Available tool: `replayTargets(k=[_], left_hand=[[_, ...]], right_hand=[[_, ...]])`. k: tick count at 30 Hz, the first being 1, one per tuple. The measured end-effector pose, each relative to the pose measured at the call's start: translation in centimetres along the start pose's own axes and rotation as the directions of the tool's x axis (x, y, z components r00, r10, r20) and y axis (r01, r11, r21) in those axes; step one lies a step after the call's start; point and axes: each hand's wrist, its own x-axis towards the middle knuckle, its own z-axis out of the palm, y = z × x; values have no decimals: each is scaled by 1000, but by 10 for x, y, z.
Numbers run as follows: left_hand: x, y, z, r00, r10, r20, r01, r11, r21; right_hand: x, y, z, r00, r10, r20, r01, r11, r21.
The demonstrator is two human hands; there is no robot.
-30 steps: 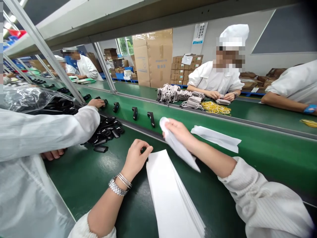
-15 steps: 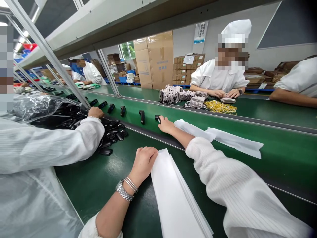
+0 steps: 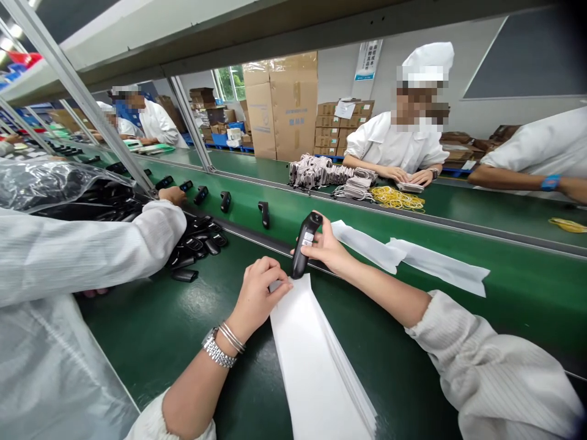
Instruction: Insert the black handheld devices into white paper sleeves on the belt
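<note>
My right hand grips a black handheld device, upright, with a small label on its face. Its lower end stands just above the top of a long stack of white sheets lying on the dark green bench. My left hand rests at that stack's top end, fingers curled at its corner. Whether they pinch a sheet is hidden. Two loose white sheets lie on the green belt beyond my right hand.
A co-worker's white-sleeved arm reaches in at the left, its hand among black devices heaped on the belt. Several more stand in a row. A plastic bag lies far left. Across the belt, people work beside yellow rubber bands.
My right hand has taken a black device from the row on the belt and brought it toward me, above the stack. My left hand has moved slightly up the stack.
</note>
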Motion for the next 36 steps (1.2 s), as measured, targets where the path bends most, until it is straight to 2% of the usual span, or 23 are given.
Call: replayTargets(k=[4,8,11,13,14,16,17,19,20,21,23,25,26,27,29,31,34,36], left_hand=[[-1,6,-1,1000,29,-8,-30,982,-185],[0,6,-2,986,-20,-164,-25,963,-269],[2,0,-2,956,-125,-265,40,951,-307],[3,-6,-1,948,-196,-253,95,928,-361],[4,-9,-1,947,-224,-229,127,919,-374],[5,-14,0,950,-259,-175,193,926,-325],[5,-15,1,952,-272,-142,229,938,-259],[4,-18,2,951,-302,-64,296,951,-88],[3,-18,3,950,-313,-17,313,950,-13],[3,-18,3,948,-317,30,316,948,38],[2,-17,5,952,-292,93,285,955,81],[2,-15,6,966,-237,102,228,969,90],[2,-15,6,972,-214,95,205,974,99],[2,-14,7,977,-194,90,184,976,113],[2,-14,7,982,-164,90,150,978,143],[2,-14,7,985,-141,96,124,979,162],[2,-14,6,990,-109,95,96,987,132],[1,-13,5,992,-99,79,90,990,110]], right_hand=[[-6,7,11,998,4,59,0,998,-61],[-20,11,27,986,68,152,-34,976,-215],[-33,17,41,918,184,352,-106,968,-228],[-38,19,47,881,250,403,-193,965,-176],[-38,17,47,892,257,371,-221,966,-138],[-31,6,41,957,209,203,-196,977,-83],[-24,-2,34,985,148,93,-139,985,-99],[-4,-21,14,996,-22,-87,-2,965,-263],[8,-30,2,983,-125,-136,58,907,-417],[19,-37,-9,968,-198,-152,73,805,-588],[42,-42,-26,952,-271,-141,21,518,-855],[61,-34,-31,952,-287,-101,-22,266,-964],[69,-26,-28,961,-266,-80,-26,198,-980],[78,-17,-23,972,-225,-62,-24,167,-986],[94,3,-9,993,-108,-51,-33,169,-985],[109,20,1,995,-21,-94,-88,211,-974],[127,39,1,982,10,-191,-181,366,-913],[132,46,-8,975,-14,-220,-188,469,-863]])
